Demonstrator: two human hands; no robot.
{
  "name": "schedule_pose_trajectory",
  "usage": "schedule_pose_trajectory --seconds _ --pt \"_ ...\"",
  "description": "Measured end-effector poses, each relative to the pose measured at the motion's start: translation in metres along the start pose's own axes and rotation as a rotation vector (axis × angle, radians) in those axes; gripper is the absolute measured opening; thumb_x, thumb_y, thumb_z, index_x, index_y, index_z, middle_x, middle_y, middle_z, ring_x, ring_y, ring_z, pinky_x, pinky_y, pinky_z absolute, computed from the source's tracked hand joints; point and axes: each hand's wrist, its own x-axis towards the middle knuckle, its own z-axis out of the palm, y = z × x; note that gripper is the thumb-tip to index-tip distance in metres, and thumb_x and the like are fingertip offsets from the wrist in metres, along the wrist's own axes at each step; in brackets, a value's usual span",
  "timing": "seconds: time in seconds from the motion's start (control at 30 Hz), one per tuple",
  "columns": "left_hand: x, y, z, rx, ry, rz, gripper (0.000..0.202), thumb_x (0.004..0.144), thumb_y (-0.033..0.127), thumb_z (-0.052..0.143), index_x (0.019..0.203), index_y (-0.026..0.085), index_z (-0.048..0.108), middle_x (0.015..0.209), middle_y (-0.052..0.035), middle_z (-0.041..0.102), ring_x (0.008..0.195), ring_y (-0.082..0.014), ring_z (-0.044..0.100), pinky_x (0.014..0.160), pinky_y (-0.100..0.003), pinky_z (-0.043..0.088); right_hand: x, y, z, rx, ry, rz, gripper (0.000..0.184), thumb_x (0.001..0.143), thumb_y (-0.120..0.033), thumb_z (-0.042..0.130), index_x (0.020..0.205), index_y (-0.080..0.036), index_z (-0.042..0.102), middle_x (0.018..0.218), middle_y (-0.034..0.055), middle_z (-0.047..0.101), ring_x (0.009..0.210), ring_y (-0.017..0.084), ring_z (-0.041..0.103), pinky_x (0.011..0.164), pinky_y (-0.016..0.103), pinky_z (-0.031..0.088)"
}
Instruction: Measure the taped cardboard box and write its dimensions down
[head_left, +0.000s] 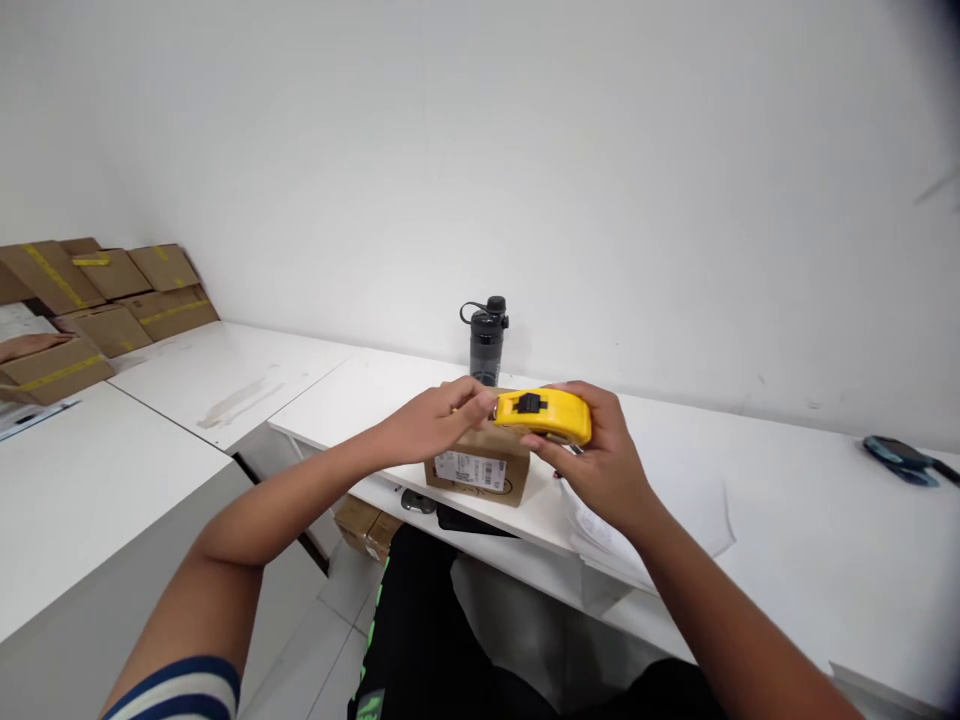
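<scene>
Tool (544, 413), one, yellow with a black catch, is held above the counter (787, 520) edge. The right hand (600, 465) is clamped round its body and the left hand (431, 420) pinches its 9 o'clock end. The step looks like drawing something out of that end, which calls for a firm right grip and a straight pull. One box (476, 468) sits just beneath at 7 o'clock, one bottle (486, 342) near at 11, and papers (675, 520) at 5. One dark object (900, 458) lies far off at 3, and roughly seven cartons (105, 300) are stacked far off at 9.
</scene>
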Motion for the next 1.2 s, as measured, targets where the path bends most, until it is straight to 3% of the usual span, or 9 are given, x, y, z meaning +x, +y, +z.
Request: schedule_pose_trajectory --seconds 0.2,0.4,0.47,0.6,0.73,0.83,1.03,1.1,1.2 --pt "0.009 -0.013 -0.010 -0.334 -0.140 -0.065 0.045 0.085 0.062 0.053 0.073 0.019 0.048 0.059 0.0042 0.045 0.053 -0.0088 0.041 0.052 -0.022 0.032 0.015 -0.007 -0.001 -0.148 -0.154 -0.081 0.054 0.080 -0.045 0.071 0.129 -0.030 0.053 0.127 0.0071 0.060 0.117 0.027 0.058 0.098 0.044 0.048" --pt "0.021 -0.088 -0.037 -0.306 0.095 -0.243 0.041 0.080 0.052 0.060 0.062 0.019 0.046 0.056 0.0030 0.044 0.054 -0.0103 0.040 0.056 -0.025 0.034 0.025 0.035 -0.060 -0.321 -0.174 0.237 0.064 0.078 -0.051 0.070 0.136 -0.032 0.052 0.126 0.0068 0.062 0.096 0.024 0.064 0.080 0.039 0.054" --pt "0.025 -0.112 -0.038 -0.255 0.082 -0.322 0.040 0.079 0.052 0.059 0.062 0.019 0.047 0.056 0.0024 0.044 0.053 -0.0113 0.039 0.055 -0.026 0.033 0.029 0.050 -0.071 -0.346 -0.217 0.311 0.065 0.078 -0.051 0.068 0.138 -0.033 0.050 0.123 0.0055 0.064 0.094 0.024 0.064 0.079 0.038 0.054" --pt "0.029 -0.133 -0.022 -0.164 -0.065 -0.319 0.043 0.079 0.058 0.057 0.063 0.019 0.048 0.059 0.0008 0.048 0.056 -0.0131 0.043 0.056 -0.027 0.034 0.027 0.063 -0.061 -0.318 -0.347 0.312 0.062 0.080 -0.049 0.066 0.137 -0.031 0.050 0.121 0.0055 0.065 0.098 0.024 0.064 0.083 0.038 0.053" --pt "0.029 -0.129 -0.012 -0.167 -0.085 -0.290 0.048 0.077 0.064 0.057 0.064 0.019 0.049 0.061 0.0007 0.048 0.056 -0.0131 0.042 0.055 -0.026 0.032 0.025 0.064 -0.040 -0.364 -0.369 0.250 0.057 0.085 -0.047 0.060 0.138 -0.032 0.047 0.130 0.0062 0.060 0.105 0.024 0.062 0.085 0.039 0.052" --pt "0.029 -0.129 -0.012 -0.228 -0.092 -0.288 0.049 0.077 0.064 0.057 0.062 0.019 0.046 0.058 0.0023 0.043 0.054 -0.0114 0.038 0.053 -0.025 0.029 0.027 0.064 -0.040 -0.398 -0.389 0.245 0.055 0.086 -0.048 0.058 0.138 -0.032 0.046 0.132 0.0066 0.059 0.108 0.025 0.061 0.085 0.039 0.053" --pt "0.045 -0.134 -0.034 -0.257 0.094 -0.242 0.049 0.081 0.060 0.055 0.059 0.018 0.048 0.052 0.0031 0.043 0.050 -0.0091 0.037 0.052 -0.025 0.031 0.007 0.037 -0.052 -0.576 -0.162 0.032 0.054 0.086 -0.048 0.062 0.135 -0.029 0.049 0.128 0.0096 0.060 0.109 0.028 0.062 0.086 0.044 0.054" --pt "0.059 -0.129 -0.047 -0.318 0.134 -0.179 0.046 0.082 0.058 0.056 0.061 0.017 0.051 0.052 0.0024 0.047 0.051 -0.0097 0.042 0.056 -0.025 0.036 -0.015 0.012 -0.039 -0.624 -0.002 -0.136 0.055 0.084 -0.045 0.066 0.133 -0.026 0.050 0.129 0.0134 0.058 0.115 0.030 0.059 0.081 0.042 0.057" --pt "0.090 -0.116 -0.055 -0.388 0.010 -0.115 0.039 0.080 0.055 0.060 0.071 0.016 0.057 0.061 -0.0004 0.056 0.060 -0.0119 0.053 0.066 -0.028 0.044 -0.052 -0.027 0.004 -0.707 0.144 -0.250 0.056 0.083 -0.036 0.069 0.134 -0.027 0.048 0.133 0.0161 0.053 0.099 0.026 0.066 0.059 0.032 0.057"
